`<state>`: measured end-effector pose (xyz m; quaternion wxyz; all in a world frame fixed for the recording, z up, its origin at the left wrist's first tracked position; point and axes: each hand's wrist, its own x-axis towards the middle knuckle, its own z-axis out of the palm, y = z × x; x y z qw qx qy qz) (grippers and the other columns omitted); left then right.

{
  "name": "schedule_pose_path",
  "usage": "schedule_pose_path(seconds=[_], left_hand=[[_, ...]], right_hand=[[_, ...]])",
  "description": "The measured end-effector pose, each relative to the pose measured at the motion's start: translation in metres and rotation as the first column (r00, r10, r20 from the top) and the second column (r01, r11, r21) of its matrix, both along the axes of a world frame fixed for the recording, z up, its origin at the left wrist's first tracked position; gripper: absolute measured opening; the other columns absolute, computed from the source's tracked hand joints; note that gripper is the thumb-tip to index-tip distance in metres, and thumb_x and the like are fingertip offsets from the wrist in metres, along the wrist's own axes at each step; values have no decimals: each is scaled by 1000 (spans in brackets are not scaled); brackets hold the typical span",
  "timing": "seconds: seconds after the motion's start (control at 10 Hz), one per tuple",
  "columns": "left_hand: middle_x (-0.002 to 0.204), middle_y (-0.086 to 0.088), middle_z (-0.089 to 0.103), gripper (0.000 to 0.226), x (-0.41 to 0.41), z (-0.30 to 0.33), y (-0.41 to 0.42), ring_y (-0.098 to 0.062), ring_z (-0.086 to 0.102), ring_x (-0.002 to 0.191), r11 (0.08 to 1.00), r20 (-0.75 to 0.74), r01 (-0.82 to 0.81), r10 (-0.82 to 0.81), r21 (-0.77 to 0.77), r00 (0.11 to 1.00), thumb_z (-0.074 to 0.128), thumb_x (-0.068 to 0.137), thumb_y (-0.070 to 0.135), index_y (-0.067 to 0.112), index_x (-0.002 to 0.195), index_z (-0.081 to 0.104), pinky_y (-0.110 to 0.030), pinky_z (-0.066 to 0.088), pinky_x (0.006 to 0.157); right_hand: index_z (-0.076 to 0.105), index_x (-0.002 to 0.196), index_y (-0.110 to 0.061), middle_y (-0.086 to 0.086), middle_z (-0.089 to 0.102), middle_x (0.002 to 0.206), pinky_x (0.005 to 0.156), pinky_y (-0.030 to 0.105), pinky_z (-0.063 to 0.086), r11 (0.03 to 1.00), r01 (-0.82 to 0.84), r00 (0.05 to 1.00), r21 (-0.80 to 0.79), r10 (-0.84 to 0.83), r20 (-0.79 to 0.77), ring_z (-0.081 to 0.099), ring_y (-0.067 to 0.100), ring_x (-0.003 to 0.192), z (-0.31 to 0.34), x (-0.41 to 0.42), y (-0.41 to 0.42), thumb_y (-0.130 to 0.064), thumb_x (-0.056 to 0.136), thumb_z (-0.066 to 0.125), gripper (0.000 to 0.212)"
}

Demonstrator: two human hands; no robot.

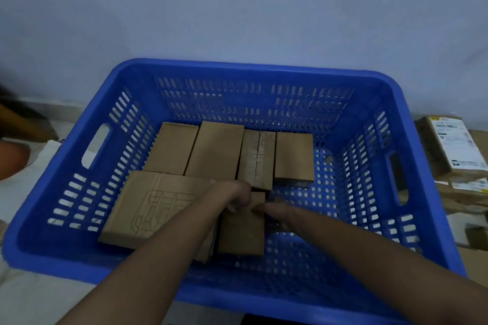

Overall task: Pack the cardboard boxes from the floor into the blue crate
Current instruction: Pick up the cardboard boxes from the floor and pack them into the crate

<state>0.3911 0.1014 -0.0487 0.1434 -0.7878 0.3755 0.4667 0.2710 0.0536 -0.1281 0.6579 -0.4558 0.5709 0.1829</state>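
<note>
Forearms reach down from the near edge into the blue crate [126, 76], both bare and angled inward so the hands meet near the middle of the crate floor. The left hand [235, 194] comes in from the lower left, its wrist bent and its fingers curled down over the far end of a small cardboard box [241, 232]; it grips that end from above. The right hand [280, 210] comes in from the lower right with the arm lower and flatter, and its fingers lie against the right far corner of the same box; the picture is blurred there, so I cannot tell whether they curl round the edge or only press on it. The small box lies flat on the perforated floor, just right of a wide flat box [148, 206] with a faint line drawing on its top, which fills the near left part of the crate and passes under the left forearm. Behind them, four boxes [216, 150] stand side by side in a row against the far wall, touching one another, the third one with a taped seam along its top. The right part of the crate floor is bare. Outside the crate on the right, more cardboard boxes [454, 142] with printed labels lie stacked on the floor [34, 295].
</note>
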Motion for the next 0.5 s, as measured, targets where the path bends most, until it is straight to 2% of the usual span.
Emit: schedule_pose_path(seconds=[0.1,0.2,0.3,0.4,0.5], left_hand=[[131,-19,57,36,-2,-9,-6,-19,59,70,999,3,-27,27,29,1000,46,94,7,-2,129,50,-22,43,49],[130,-22,56,36,-7,-6,-7,-26,60,73,995,41,98,-99,35,994,47,93,5,-5,127,49,-24,39,49],[128,-20,59,36,-6,-5,-7,-24,62,75,986,100,166,-168,24,981,51,90,4,-6,124,53,-22,36,50],[128,-21,58,37,-7,-10,-10,-31,62,110,986,144,168,-170,23,975,51,90,4,-4,125,52,-24,41,54],[124,-17,61,33,-9,-10,-11,-28,62,111,989,163,148,-148,9,976,52,92,14,0,122,56,-32,51,81]], right_hand=[[31,140,-14,9,59,113,45,25,48,999,26,999,-30,-26,32,55,16,70,-7,-1,1,-28,77,78,79],[27,141,-15,9,56,123,62,35,57,998,52,997,19,-53,57,59,22,93,-2,-2,3,-25,81,75,77],[38,137,-14,10,59,123,86,48,56,999,-27,998,38,25,56,60,28,108,-3,1,-1,-27,76,77,73],[45,134,-15,10,58,126,84,42,54,990,-136,990,-21,137,30,58,26,109,0,5,-5,-30,80,73,63],[35,144,-13,10,47,141,78,36,49,974,-193,981,-115,196,11,50,27,124,7,10,-8,-36,79,75,79]])
